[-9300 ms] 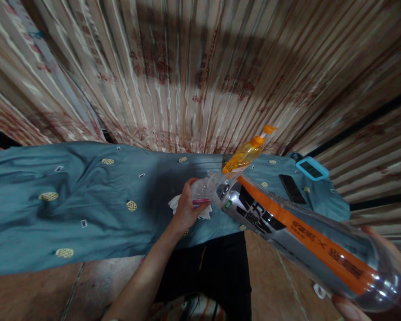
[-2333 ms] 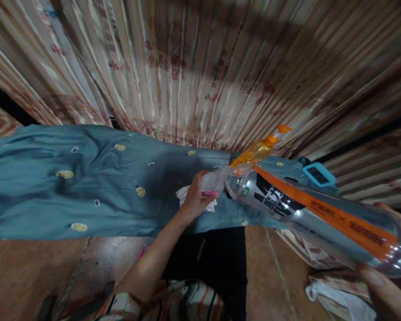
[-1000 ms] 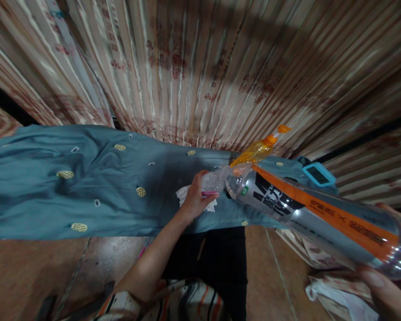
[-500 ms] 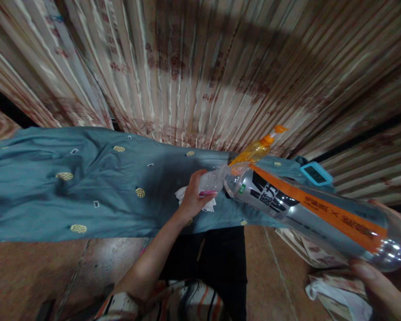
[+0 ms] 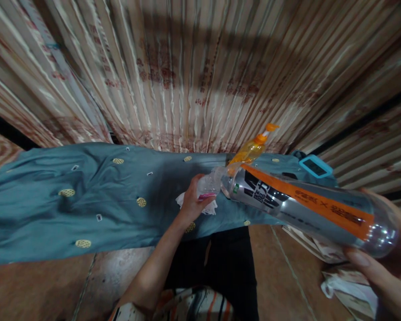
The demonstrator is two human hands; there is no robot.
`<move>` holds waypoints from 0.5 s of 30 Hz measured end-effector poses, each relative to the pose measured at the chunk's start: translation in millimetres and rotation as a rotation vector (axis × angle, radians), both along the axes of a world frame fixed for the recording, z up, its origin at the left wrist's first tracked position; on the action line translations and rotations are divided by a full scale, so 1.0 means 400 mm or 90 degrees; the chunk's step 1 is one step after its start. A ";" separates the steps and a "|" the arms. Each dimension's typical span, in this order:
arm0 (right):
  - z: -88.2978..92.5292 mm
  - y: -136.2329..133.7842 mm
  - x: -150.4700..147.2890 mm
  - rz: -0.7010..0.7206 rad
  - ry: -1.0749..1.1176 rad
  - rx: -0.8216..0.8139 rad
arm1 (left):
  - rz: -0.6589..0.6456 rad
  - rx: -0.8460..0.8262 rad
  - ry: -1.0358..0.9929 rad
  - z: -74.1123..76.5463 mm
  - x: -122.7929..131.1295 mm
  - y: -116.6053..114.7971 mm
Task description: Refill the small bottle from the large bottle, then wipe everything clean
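My left hand [image 5: 191,204] is closed around a small clear plastic bottle [image 5: 210,183] held over the blue cloth [image 5: 87,196], with a crumpled white tissue [image 5: 207,207] under it. My right hand [image 5: 384,263] grips the base of a large clear bottle with a silver, black and orange label [image 5: 304,207]. That big bottle lies almost level, its open neck meeting the mouth of the small bottle.
An orange pump bottle [image 5: 252,149] stands behind the bottles' mouths. A turquoise-framed device [image 5: 316,166] lies at the cloth's right end. Striped curtains [image 5: 187,71] hang behind. Papers and a white rag [image 5: 347,290] lie on the tiled floor at lower right.
The large bottle's base has dropped a little, so it lies flatter than half a second ago. My left hand and the small bottle stay put. The view has shifted slightly downward.
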State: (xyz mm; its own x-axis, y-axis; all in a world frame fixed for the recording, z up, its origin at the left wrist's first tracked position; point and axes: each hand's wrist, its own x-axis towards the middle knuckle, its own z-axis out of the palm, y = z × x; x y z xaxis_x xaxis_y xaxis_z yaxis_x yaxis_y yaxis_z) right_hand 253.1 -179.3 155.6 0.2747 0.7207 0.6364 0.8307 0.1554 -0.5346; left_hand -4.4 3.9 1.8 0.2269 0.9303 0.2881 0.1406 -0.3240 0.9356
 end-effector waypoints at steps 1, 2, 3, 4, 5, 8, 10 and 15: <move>0.000 0.000 0.002 0.006 0.022 -0.004 | 0.003 -0.002 0.001 0.000 0.000 0.000; 0.000 0.001 0.004 0.010 0.033 -0.007 | 0.004 -0.006 0.000 0.000 -0.001 0.000; 0.001 0.001 0.006 0.011 0.032 -0.005 | 0.005 -0.014 -0.003 0.000 -0.001 0.000; 0.001 0.001 0.007 0.013 0.029 -0.001 | 0.008 -0.024 -0.007 -0.001 0.000 0.001; 0.001 0.000 0.008 0.016 0.028 0.000 | 0.010 -0.033 -0.009 -0.003 0.000 0.002; 0.000 -0.003 0.007 0.016 0.035 -0.003 | 0.022 -0.037 -0.001 -0.006 0.001 0.006; -0.001 -0.003 0.002 0.015 0.044 -0.005 | 0.034 -0.021 0.012 -0.007 0.002 0.007; 0.002 0.002 -0.010 0.025 0.039 0.010 | 0.033 0.007 0.029 -0.008 0.002 0.009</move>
